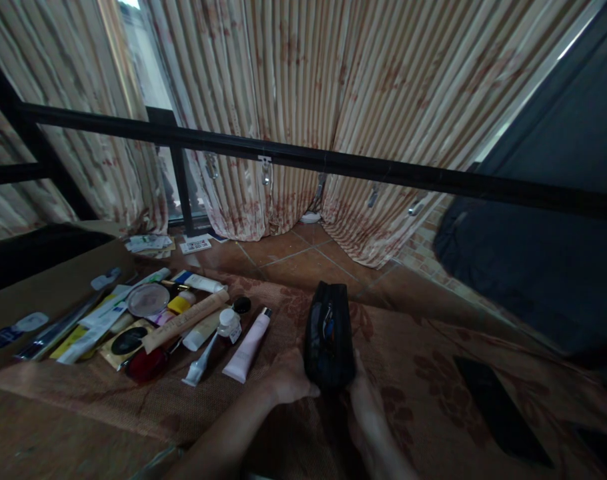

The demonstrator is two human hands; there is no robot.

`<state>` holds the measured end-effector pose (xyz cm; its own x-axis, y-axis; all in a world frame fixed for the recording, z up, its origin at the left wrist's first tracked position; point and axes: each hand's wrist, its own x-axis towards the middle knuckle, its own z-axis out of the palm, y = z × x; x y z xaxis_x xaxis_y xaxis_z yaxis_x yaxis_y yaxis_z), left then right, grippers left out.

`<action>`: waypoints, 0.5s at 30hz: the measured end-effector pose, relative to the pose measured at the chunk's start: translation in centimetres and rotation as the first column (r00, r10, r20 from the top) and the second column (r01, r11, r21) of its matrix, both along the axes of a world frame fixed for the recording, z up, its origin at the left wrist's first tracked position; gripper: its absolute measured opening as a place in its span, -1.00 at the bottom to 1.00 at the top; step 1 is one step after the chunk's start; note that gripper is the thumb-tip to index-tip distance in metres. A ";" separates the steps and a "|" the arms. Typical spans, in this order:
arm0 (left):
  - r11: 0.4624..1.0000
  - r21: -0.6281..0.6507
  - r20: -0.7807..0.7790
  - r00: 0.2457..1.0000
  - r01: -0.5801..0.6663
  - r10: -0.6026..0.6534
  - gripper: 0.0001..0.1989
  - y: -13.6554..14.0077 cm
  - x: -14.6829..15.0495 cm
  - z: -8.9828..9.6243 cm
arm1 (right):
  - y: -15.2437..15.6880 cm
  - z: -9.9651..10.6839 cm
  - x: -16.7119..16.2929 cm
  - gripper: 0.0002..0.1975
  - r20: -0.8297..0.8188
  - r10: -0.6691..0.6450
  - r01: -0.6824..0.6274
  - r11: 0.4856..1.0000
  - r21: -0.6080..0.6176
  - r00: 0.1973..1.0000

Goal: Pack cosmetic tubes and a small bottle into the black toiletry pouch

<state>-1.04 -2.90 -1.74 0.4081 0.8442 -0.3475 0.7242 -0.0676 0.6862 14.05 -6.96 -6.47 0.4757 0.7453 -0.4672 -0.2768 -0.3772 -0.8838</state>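
A small black pouch (328, 333) stands upright on the brown patterned cloth, its top partly unzipped with something bluish inside that I cannot make out. My left hand (291, 379) grips its near left side, and my right hand (364, 393) is closed around the near right side; part of the fingers of both is hidden behind it. Left of the pouch lies a pale pink tube (247, 347) with a dark cap. Beyond that are a small white-capped bottle (229, 325), a silvery squeezed tube (201, 362) and a long beige tube (186, 321).
More cosmetics pile up at left, among them a round clear-lidded case (147, 300) and a red item (147, 365), beside a cardboard box (58, 300). A dark flat slab (501, 407) lies at right. A black rail (303, 155) crosses before striped curtains (293, 80).
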 end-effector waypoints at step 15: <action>1.000 0.003 -0.023 0.999 -0.025 0.026 -0.43 -0.1 0.1 -0.6 | -0.4 1.2 -0.2 -0.55 -0.039 0.007 -0.005 0.999 0.051 0.999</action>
